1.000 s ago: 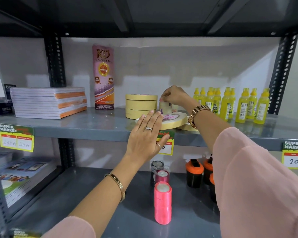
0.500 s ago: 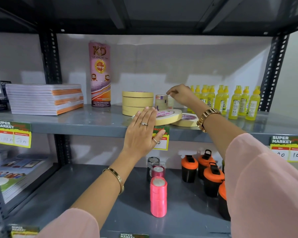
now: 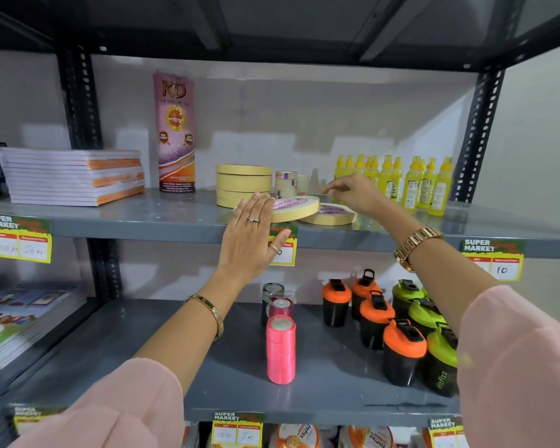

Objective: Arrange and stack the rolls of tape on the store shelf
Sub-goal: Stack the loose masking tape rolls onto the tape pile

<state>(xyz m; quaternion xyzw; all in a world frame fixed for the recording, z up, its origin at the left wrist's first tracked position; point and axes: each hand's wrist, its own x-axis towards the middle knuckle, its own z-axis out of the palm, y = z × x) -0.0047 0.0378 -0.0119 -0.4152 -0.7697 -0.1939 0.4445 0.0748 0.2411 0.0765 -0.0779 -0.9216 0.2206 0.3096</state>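
Observation:
On the grey middle shelf [image 3: 149, 221] stands a stack of three yellow masking tape rolls [image 3: 243, 184]. Right of it is a small pile of narrow clear tape rolls [image 3: 287, 184]. Two wide cream rolls lie in front: one tilted roll [image 3: 296, 209] leaning on a flat roll [image 3: 332, 215]. My left hand [image 3: 251, 237] is flat, fingers together, its fingertips against the tilted roll's left edge. My right hand [image 3: 356, 192] hovers just above and behind the flat roll, fingers loosely spread and holding nothing.
A tall pink tape package [image 3: 175, 130] and a stack of notebooks [image 3: 75, 176] stand to the left, yellow bottles [image 3: 401, 181] to the right. The lower shelf holds pink ribbon spools [image 3: 280, 347] and orange and green shaker bottles [image 3: 401, 334]. Price tags [image 3: 17, 240] hang on the shelf edge.
My right hand has let go of the small clear tape rolls and drawn back to the right, toward the flat cream roll. My left hand stays at the tilted roll.

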